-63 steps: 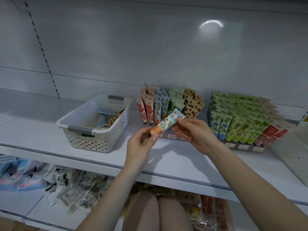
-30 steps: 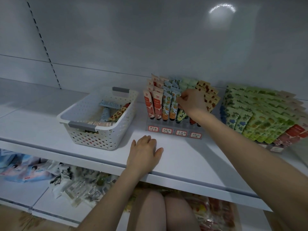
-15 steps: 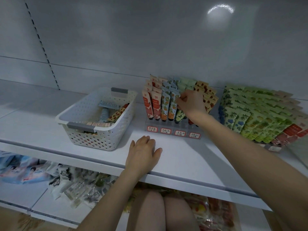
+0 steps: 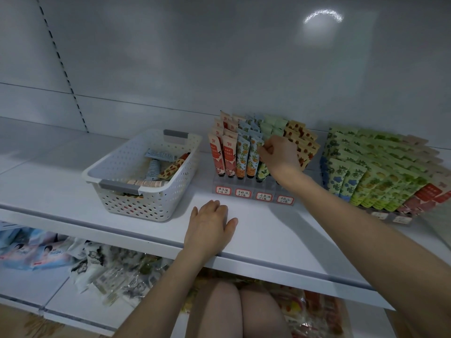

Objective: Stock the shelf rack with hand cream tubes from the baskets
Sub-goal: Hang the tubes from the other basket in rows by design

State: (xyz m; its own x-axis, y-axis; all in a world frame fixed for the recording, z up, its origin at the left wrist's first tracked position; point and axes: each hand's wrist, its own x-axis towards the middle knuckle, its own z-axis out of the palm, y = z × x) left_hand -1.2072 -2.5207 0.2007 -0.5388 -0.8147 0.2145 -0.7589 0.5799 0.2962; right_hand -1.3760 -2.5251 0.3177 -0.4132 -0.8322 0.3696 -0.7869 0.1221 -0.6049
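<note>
Right hand [image 4: 280, 152] fingers [image 4: 264, 150] pinch a flat-crimped tube [image 4: 253, 157] in the clear rack [image 4: 242, 185]; left hand [image 4: 210, 225] lies slack-fingered on the smooth shelf [image 4: 280, 230].

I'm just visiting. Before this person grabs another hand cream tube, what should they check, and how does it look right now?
1. Stock left: ok, several loose tubes lie in the basket.
2. Left hand free: ok, flat on the shelf, holding nothing.
3. Right hand empty: cannot tell; its curled fingers sit among the tube tops in the rack.
4. Front tubes upright: ok.
5. Free slot in the rack: cannot tell, the right hand covers part of it.
</note>
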